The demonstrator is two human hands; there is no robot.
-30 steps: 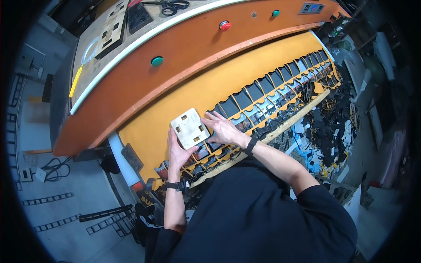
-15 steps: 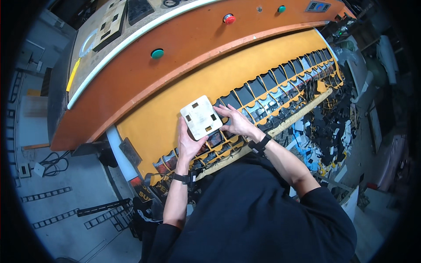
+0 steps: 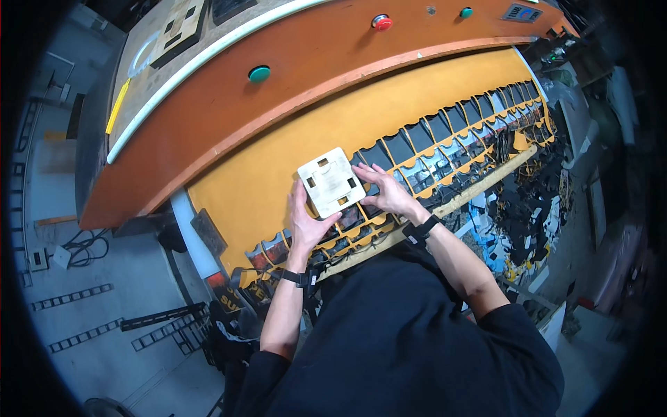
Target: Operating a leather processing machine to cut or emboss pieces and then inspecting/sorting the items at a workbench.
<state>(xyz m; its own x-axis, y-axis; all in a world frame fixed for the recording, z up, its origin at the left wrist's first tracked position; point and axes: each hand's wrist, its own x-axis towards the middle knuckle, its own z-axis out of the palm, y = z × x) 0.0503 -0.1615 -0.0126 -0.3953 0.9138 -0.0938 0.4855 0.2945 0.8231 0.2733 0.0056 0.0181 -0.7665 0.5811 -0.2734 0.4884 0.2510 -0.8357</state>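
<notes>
Head view. Clamps pale slotted block (image 3: 332, 182) between left hand (image 3: 308, 228) and right hand (image 3: 397, 199), grip set against its edges. Lies over yellow sheet (image 3: 253, 184), beside left end of far row of dark openings (image 3: 399, 146). Shows openings cut to right; leaves sheet uncut at far left. Cannot tell underside contact.

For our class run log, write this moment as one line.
Left hand: on pale plate, left edge; Right hand: at its right edge; Plate: four cutouts, over yellow surface; Red button: on orange panel
</notes>
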